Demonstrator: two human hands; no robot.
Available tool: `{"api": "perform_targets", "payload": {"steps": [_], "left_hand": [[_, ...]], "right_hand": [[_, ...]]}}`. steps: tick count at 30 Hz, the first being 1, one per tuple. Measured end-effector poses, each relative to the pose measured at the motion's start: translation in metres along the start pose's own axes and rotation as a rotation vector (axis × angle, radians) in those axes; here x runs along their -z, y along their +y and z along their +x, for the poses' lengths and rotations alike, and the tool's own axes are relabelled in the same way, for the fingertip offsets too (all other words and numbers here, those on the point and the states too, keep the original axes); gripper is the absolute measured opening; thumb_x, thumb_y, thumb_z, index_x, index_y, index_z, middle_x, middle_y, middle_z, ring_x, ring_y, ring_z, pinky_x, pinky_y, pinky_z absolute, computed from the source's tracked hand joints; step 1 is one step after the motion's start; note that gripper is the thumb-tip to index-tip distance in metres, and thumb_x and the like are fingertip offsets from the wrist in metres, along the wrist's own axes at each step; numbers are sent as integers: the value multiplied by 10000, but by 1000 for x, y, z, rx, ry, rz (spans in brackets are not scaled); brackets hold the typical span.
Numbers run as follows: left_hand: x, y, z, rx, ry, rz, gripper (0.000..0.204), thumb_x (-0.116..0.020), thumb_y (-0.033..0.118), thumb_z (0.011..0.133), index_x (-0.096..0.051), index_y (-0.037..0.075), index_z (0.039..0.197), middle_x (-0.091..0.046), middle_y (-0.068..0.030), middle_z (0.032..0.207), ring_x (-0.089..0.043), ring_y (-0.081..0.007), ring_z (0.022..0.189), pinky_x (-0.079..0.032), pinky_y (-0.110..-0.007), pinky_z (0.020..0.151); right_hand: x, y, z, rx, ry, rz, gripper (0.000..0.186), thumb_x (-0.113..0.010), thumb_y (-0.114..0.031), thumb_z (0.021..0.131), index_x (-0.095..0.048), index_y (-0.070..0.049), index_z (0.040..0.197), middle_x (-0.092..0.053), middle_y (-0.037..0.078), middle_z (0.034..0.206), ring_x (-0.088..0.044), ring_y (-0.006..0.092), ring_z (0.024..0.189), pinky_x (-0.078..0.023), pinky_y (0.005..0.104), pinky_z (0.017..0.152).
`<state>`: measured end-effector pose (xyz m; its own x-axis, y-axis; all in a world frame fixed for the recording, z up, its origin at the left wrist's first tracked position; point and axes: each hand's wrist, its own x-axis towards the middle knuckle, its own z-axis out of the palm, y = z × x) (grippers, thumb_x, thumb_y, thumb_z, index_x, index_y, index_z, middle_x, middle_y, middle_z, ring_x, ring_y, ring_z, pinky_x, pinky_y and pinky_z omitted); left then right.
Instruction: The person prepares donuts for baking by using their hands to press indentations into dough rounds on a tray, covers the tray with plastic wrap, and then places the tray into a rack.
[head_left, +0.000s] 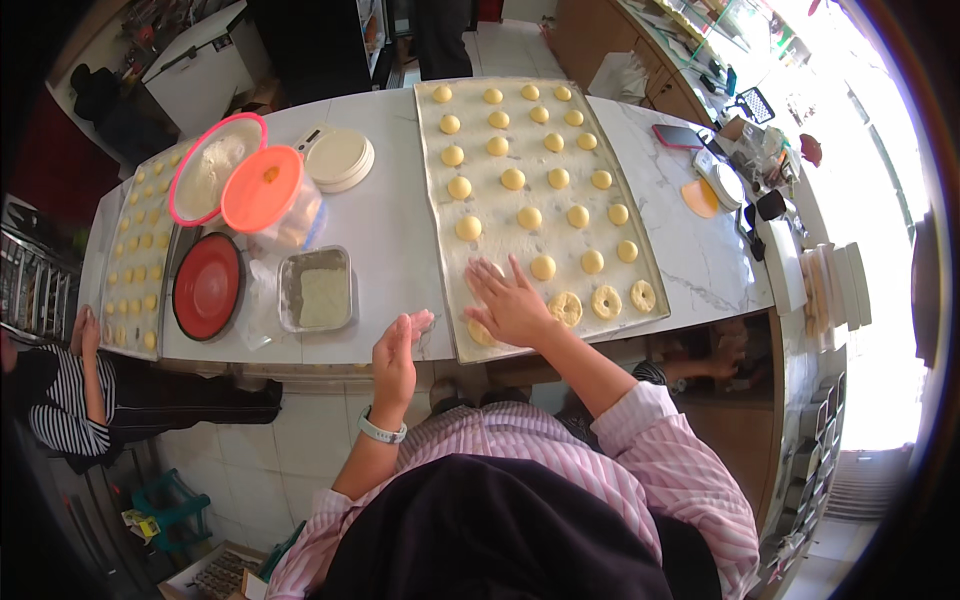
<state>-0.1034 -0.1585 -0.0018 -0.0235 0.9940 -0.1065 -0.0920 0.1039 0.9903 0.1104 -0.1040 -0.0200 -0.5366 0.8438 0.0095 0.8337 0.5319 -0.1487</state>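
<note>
My right hand (pixel 510 303) is flat, its fingers spread, over the near left part of a floured baking tray (pixel 648 268). Its fingertips rest on a dough ball (pixel 497 270) that they partly cover. Dough rings (pixel 606 301) with holes in the middle lie along the tray's near edge; another flattened dough piece (pixel 482 333) shows beside my wrist. Farther back, round dough balls (pixel 528 217) stand in rows. My left hand (pixel 398 360) is held up by the table edge, fingers stretched out, holding nothing.
Left of the tray stand a metal tin with flour (pixel 323 300), a red round pan (pixel 208 287), a tub with an orange lid (pixel 262 190), a flour bowl (pixel 215 170) and a scale (pixel 337 158). At far left, another person (pixel 75 400) stands by a second dough tray (pixel 135 275).
</note>
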Motion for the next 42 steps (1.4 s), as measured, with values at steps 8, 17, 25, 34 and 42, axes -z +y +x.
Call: {"api": "perform_targets", "payload": {"steps": [8, 17, 25, 34, 42], "left_hand": [[-1, 1, -4, 57, 59, -49, 421, -421, 324, 972, -605, -49, 1035, -655, -118, 968, -625, -185, 909, -464, -294, 810], [-1, -6, -6, 119, 74, -128, 385, -448, 319, 963, -614, -26, 1011, -655, -101, 949, -635, -170, 865, -484, -288, 780], [-7, -13, -4, 180, 27, -219, 373, -475, 316, 951, -619, -26, 996, -661, -93, 882, -636, -173, 824, -489, -291, 767], [-65, 8, 8, 492, -32, -543, 334, -566, 277, 907, -586, -46, 990, -636, -102, 865, -624, -173, 793, -503, -308, 780], [-97, -8, 18, 353, -77, -551, 281, -635, 221, 868, -600, -30, 991, -606, -36, 900, -547, -92, 776, -448, -246, 720]], "right_hand": [[-4, 10, 0, -64, 40, 62, 583, -392, -347, 922, -261, -20, 1387, -292, 120, 1446, -242, 261, 1352, -122, 505, 1105], [19, 30, 0, -132, 230, 132, 223, -561, -97, 781, -650, -188, 965, -527, 11, 1080, -480, 207, 1080, -320, 434, 961], [27, 20, 4, -106, 116, 47, 143, -584, -185, 802, -639, -158, 931, -454, 21, 1181, -388, 204, 1148, -289, 466, 939], [18, 3, -15, -143, 136, 337, 359, -591, -259, 814, -531, -33, 1086, -405, 115, 1192, -372, 281, 1144, -292, 449, 922], [47, -19, -48, -162, 398, 151, 307, -610, -260, 800, -557, -75, 1040, -419, 85, 1232, -366, 254, 1188, -272, 462, 951]]}}
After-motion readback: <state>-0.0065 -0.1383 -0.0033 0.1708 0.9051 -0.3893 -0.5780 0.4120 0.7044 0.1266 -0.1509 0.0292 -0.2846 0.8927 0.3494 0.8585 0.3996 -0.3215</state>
